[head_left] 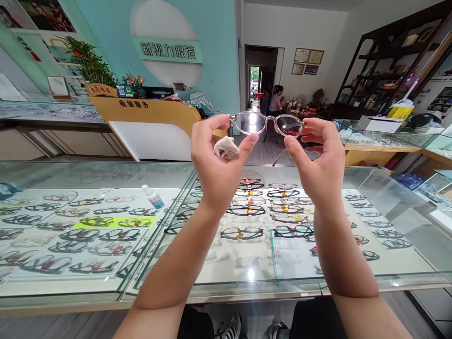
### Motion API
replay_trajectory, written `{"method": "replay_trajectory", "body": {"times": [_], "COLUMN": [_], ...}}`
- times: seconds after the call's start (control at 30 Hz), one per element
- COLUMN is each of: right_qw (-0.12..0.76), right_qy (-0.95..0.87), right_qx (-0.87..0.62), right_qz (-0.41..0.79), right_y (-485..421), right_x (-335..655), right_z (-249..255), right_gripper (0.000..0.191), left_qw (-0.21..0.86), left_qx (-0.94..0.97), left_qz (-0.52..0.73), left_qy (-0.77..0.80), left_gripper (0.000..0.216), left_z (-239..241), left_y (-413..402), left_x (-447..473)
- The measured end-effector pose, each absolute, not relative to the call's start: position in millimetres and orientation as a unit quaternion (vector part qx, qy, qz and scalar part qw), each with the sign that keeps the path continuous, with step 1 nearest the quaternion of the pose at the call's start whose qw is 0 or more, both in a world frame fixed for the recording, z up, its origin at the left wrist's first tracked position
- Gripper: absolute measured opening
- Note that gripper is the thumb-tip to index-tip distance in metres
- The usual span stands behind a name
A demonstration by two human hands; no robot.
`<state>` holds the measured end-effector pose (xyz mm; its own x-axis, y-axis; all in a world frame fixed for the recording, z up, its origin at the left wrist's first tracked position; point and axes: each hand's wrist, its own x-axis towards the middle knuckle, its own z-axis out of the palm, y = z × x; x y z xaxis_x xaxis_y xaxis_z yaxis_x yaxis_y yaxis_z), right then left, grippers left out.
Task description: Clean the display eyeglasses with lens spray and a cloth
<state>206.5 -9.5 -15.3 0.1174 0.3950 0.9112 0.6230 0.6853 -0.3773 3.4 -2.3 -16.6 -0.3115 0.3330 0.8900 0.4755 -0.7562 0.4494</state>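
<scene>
I hold a pair of clear-framed glasses (270,124) up at eye level over a glass display counter (226,287). My left hand (217,157) pinches the left rim between thumb and forefinger and also clasps a small crumpled white cloth (226,147) against the palm. My right hand (319,157) grips the right rim with thumb and fingertips. One temple arm hangs down between my hands. The lenses face away from me.
Rows of spectacle frames lie under the counter glass. A small white dropper bottle (153,196) lies on the glass at the left. A yellow reception desk (148,113) stands behind, dark shelving (384,70) at the right, and a person sits at a table (277,100) in the back.
</scene>
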Motion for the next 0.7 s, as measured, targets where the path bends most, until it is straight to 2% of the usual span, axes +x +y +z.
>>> {"method": "replay_trajectory", "body": {"times": [0.7], "right_qw": [0.653], "right_qy": [-0.656], "right_qx": [-0.364], "right_qz": [-0.108], "right_y": [-18.1], "right_x": [209.3], "right_z": [-9.3], "right_gripper": [0.044], "left_qw": [-0.02], "left_qx": [-0.594], "left_qz": [-0.727], "left_qy": [-0.343], "left_gripper": [0.051], "left_z": [-14.6], "left_y": [1.7], "left_x": [0.6]}}
